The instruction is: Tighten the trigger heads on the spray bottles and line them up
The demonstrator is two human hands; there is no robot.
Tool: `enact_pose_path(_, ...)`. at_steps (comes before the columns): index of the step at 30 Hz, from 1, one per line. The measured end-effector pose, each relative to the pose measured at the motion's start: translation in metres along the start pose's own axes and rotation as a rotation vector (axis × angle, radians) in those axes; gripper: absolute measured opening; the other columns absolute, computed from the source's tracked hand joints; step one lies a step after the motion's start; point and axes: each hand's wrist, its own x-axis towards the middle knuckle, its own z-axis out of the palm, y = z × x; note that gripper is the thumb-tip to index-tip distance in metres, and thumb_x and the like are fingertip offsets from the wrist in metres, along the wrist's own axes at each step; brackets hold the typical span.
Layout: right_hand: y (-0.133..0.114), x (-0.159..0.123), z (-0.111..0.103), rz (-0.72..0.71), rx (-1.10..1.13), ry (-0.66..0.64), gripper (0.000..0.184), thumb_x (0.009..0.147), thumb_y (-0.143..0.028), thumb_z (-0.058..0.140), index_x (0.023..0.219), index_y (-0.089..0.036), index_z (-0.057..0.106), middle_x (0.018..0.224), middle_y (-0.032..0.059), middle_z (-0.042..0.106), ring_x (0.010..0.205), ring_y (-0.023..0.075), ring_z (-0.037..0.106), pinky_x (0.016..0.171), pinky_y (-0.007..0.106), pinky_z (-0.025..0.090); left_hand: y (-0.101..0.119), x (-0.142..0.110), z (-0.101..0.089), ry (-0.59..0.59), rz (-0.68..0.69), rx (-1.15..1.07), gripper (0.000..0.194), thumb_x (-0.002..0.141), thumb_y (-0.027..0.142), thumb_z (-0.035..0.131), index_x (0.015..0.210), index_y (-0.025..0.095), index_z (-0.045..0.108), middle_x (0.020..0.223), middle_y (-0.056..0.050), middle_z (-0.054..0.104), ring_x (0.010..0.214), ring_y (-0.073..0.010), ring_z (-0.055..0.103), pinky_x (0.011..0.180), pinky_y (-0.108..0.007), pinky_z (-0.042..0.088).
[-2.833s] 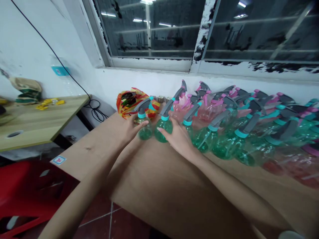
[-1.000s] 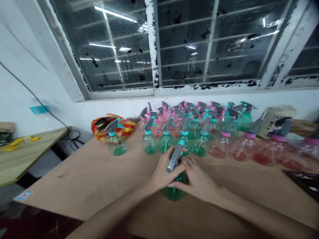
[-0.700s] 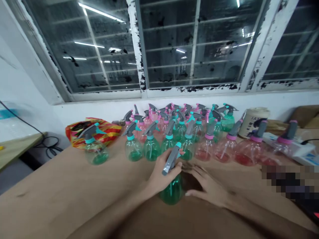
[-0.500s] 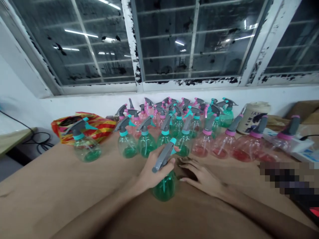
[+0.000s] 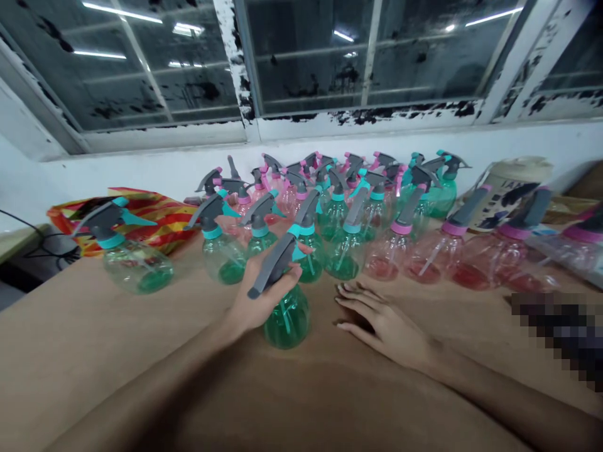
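gray-topped green spray bottle [image 5: 286, 321], held roughly upright

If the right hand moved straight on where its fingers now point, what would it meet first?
Probably the green spray bottle in the left hand; depth is unclear, so the right hand might pass behind it.

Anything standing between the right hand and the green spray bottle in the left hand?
Nothing visible: only tabletop lies between the right hand and the green spray bottle held in the left hand. The nearest row of bottles stands beyond them, toward the window.
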Motion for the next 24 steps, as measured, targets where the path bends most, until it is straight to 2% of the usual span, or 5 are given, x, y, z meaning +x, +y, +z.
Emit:
enact_pose_path(4, 0.0, 0.0, -0.001, -0.002, -0.011, -0.006, 0.04, 0.09, -0.038, 0.053, 0.123, -0.015, 0.058, 0.13, 0.0104, 0.059, 0.127, 0.0232, 0.048, 0.11, 0.047, 0.034, 0.004, 0.0, 0.006, -0.013, 0.013, -0.004, 0.029, 0.085, 0.032, 0.056, 0.114, 0.028, 0.061, 0.085, 0.0, 0.066, 0.074, -0.0183, 0.061, 0.069, -0.031, 0.049)
enact_pose_path(8, 0.001, -0.001, -0.002, -0.002, -0.013, -0.008, 0.041, 0.091, -0.038, 0.052, 0.124, -0.014, 0.056, 0.13, 0.011, 0.059, 0.128, 0.023, 0.047, 0.11, 0.047, 0.035, 0.016, -0.002, 0.014, -0.042, 0.053, 0.041, 0.028, 0.085, 0.031, 0.053, 0.112, 0.028, 0.06, 0.079, 0.001, 0.065, 0.063, -0.0164, 0.058, 0.061, -0.03, 0.049)
enact_pose_path(11, 0.0, -0.001, -0.001, -0.005, -0.006, -0.005, 0.04, 0.092, -0.037, 0.051, 0.123, -0.014, 0.057, 0.129, 0.0113, 0.06, 0.127, 0.0232, 0.047, 0.11, 0.047, 0.035, 0.023, -0.002, 0.018, -0.03, 0.077, 0.057, 0.023, 0.084, 0.031, 0.052, 0.104, 0.025, 0.06, 0.078, 0.0, 0.063, 0.057, -0.0149, 0.055, 0.058, -0.029, 0.049)
enact_pose_path(19, 0.002, -0.004, 0.003, -0.003, -0.006, -0.002, 0.04, 0.091, -0.036, 0.053, 0.125, -0.015, 0.056, 0.131, 0.011, 0.058, 0.128, 0.0241, 0.047, 0.108, 0.048, 0.037, 0.025, 0.001, 0.014, -0.087, 0.225, 0.117, 0.009, 0.086, 0.025, 0.047, 0.081, 0.022, 0.055, 0.076, 0.0, 0.06, 0.065, -0.0142, 0.059, 0.063, -0.027, 0.05)
enact_pose_path(24, 0.003, -0.004, 0.004, -0.003, -0.006, -0.008, 0.042, 0.092, -0.037, 0.051, 0.129, -0.016, 0.053, 0.131, 0.0099, 0.059, 0.128, 0.023, 0.047, 0.11, 0.048, 0.035, 0.022, -0.005, 0.016, -0.086, 0.188, 0.059, 0.019, 0.087, 0.032, 0.05, 0.101, 0.022, 0.057, 0.067, 0.001, 0.058, 0.062, -0.016, 0.06, 0.054, -0.026, 0.049)
